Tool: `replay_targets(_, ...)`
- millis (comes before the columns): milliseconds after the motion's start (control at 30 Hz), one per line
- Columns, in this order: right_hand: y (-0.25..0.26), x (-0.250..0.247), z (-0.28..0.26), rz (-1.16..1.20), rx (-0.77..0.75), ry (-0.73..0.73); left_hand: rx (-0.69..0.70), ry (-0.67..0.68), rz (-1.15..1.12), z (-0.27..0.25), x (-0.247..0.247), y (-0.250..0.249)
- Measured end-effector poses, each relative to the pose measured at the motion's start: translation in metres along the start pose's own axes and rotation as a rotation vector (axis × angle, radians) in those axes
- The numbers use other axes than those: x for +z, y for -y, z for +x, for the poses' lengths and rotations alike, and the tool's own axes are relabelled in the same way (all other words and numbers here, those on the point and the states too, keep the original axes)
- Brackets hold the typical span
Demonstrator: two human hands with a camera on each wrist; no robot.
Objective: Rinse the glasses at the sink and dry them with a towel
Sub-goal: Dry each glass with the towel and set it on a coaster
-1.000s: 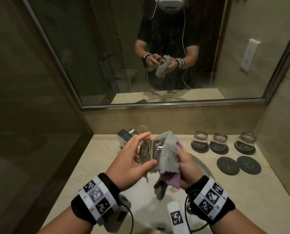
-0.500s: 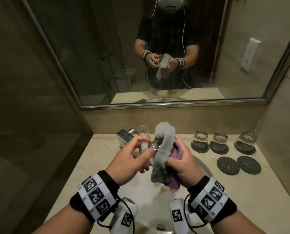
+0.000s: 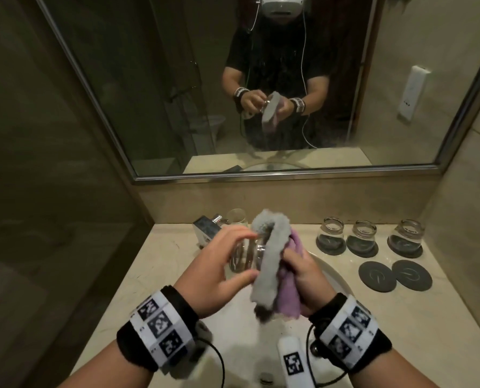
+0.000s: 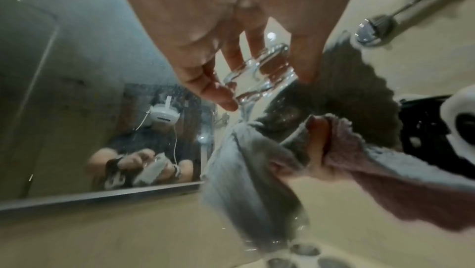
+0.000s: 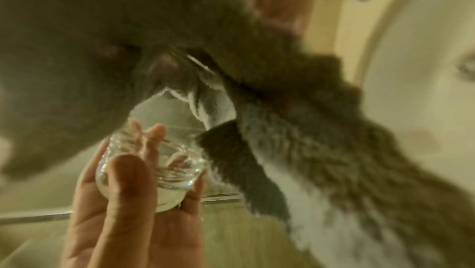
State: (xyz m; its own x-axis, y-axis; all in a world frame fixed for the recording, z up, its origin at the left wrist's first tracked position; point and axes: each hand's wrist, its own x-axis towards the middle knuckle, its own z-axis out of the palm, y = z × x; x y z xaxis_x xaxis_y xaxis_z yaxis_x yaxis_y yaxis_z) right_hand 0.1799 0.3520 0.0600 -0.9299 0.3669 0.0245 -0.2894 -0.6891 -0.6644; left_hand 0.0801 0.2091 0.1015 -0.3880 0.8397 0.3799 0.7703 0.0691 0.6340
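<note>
Leftmost on the worktop, against the back wall, stands a small chrome item with an upright glass just beside it. Next, over the sink, the left hand holds a clear tumbler on its side: thumb below, fingertips curled over the top, its grip closed round the ribbed, wet-looking wall. From the left wrist, the tumbler shows thick, bright rims and ridges; from the right wrist, it is see-through, with the left hand behind it. A towel, grey and fluffy on one face and lilac on the other, arches over the tumbler's open end and hangs down past it. The right hand has its grip bunched on this towel, fingers buried in the folds, pressing it against the tumbler. Further right, three glasses stand mouth down, each on a dark round coaster, in a row near the wall. In front of them lie two bare coasters, side by side. Above, the mirror shows the person with both hands at the towel.
</note>
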Motion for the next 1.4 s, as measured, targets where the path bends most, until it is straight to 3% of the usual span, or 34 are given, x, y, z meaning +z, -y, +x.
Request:
replay_targets(33,-0.003,-0.003,0.000,0.146,0.080,-0.009,0.096,0.023,0.077,-0.002,0.001,0.004)
replay_targets(67,-0.005,-0.006,0.000,0.206,0.121,-0.028,0.107,0.043,0.069,-0.002,0.000,0.003)
replay_targets(100,-0.006,-0.008,-0.001,0.187,0.133,-0.037,0.031,0.035,-0.010,-0.002,-0.001,-0.001)
replay_targets(200,-0.003,-0.006,-0.004,-0.128,-0.108,-0.012,-0.260,-0.044,-0.353,-0.002,0.003,-0.004)
replay_targets(267,-0.004,-0.004,-0.004,-0.288,-0.218,0.004,-0.291,-0.059,-0.404,-0.001,0.003,0.000)
replay_targets(333,-0.005,-0.003,-0.001,-0.216,-0.179,-0.002,-0.159,-0.024,-0.254,-0.001,-0.001,-0.004)
replay_targets(433,-0.003,-0.005,-0.002,0.082,0.085,0.025,0.066,0.063,-0.014,-0.004,-0.002,-0.002)
replay_targets(533,0.000,-0.005,-0.008,-0.094,0.100,0.067,-0.187,0.052,-0.306,-0.002,-0.002,-0.009)
replay_targets(600,0.003,-0.001,-0.008,-0.288,-0.100,-0.013,-0.339,0.030,-0.403,0.001,-0.002,-0.009)
replay_targets(633,0.000,-0.003,-0.007,-0.339,-0.163,-0.022,-0.342,0.013,-0.373,0.001,-0.001,-0.007)
replay_targets(700,-0.006,-0.003,-0.003,-0.295,-0.163,-0.040,-0.221,0.025,-0.176,0.001,-0.003,-0.008)
replay_targets(800,-0.007,-0.004,0.003,0.134,0.067,-0.029,0.106,0.062,0.074,0.001,-0.002,0.001)
replay_targets(833,-0.007,-0.004,0.003,0.235,0.118,-0.034,0.093,0.068,0.046,0.000,-0.002,0.002)
replay_targets(967,-0.010,-0.002,-0.002,0.188,0.213,-0.041,-0.347,-0.020,-0.458,0.000,0.003,-0.007)
replay_targets(1033,-0.009,0.000,-0.004,0.183,0.176,-0.047,-0.368,-0.053,-0.452,0.000,0.006,-0.006)
replay_targets(1167,-0.009,0.008,-0.004,0.260,0.226,0.057,-0.266,-0.040,-0.141,-0.003,0.011,-0.007)
replay_targets(1333,-0.022,0.007,-0.011,0.299,0.250,0.050,-0.293,-0.179,-0.550,-0.002,0.024,-0.010)
replay_targets(1400,-0.023,0.004,-0.013,0.171,0.182,-0.026,-0.308,-0.260,-0.646,0.001,0.019,-0.011)
